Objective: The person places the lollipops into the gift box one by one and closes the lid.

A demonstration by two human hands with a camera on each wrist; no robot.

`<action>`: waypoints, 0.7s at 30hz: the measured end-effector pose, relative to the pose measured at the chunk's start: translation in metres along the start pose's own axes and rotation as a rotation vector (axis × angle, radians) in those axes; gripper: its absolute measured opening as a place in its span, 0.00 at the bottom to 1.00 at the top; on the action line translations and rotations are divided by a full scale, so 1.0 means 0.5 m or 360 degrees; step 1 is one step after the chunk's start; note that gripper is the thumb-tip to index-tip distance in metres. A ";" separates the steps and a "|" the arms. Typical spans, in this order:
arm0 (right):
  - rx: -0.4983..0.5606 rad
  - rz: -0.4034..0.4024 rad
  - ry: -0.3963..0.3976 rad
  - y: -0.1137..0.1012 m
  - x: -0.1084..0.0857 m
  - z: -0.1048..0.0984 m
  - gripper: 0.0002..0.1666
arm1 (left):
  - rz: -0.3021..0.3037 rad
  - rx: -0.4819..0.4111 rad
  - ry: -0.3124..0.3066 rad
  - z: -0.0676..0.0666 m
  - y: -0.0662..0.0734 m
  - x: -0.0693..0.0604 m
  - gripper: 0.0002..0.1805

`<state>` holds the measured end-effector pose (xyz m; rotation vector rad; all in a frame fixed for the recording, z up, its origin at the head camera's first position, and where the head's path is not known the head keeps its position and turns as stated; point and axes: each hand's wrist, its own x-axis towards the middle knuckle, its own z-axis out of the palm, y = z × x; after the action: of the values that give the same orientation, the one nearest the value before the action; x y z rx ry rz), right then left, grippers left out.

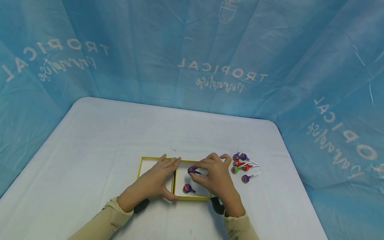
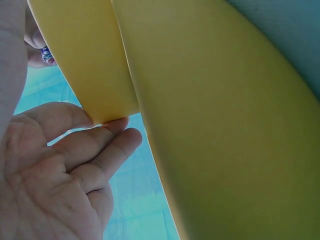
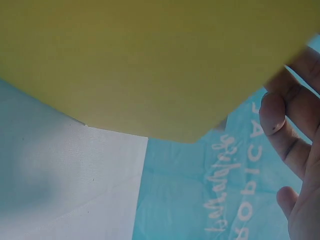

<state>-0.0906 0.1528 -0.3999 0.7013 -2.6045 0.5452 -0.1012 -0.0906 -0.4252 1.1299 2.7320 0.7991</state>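
Two shallow yellow-rimmed trays with white insides stand side by side on the table: the left tray (image 1: 140, 166) and the right tray (image 1: 192, 198). My left hand (image 1: 156, 178) spans the left tray, its thumb and fingers at the walls where the trays meet; in the left wrist view the fingertips of that hand (image 2: 75, 165) touch a yellow wall. My right hand (image 1: 216, 175) pinches a purple lollipop (image 1: 192, 170) over the right tray. Another purple-and-red lollipop (image 1: 187, 188) lies inside that tray. In the right wrist view, yellow cardboard (image 3: 150, 70) hides what the right hand (image 3: 300, 115) holds.
Right of the trays lies a loose group of lollipops, among them a green one (image 1: 235, 169), a red one (image 1: 247, 167) and a purple one (image 1: 245, 179). A white cloth covers the table (image 1: 99, 133). Blue printed curtains (image 1: 168, 50) hang around it.
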 end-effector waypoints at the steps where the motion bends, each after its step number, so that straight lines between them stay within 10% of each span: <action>1: 0.0011 -0.0009 0.0006 0.000 0.000 0.001 0.10 | -0.0003 -0.0001 -0.0002 0.000 0.000 0.000 0.69; 21: 0.0010 0.0046 -0.0140 0.005 -0.012 0.041 0.08 | 0.0035 0.0041 0.0018 -0.003 0.004 -0.001 0.69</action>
<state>-0.0926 0.1475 -0.4208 0.7060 -2.6995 0.5433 -0.1000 -0.0903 -0.4231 1.1660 2.7514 0.7774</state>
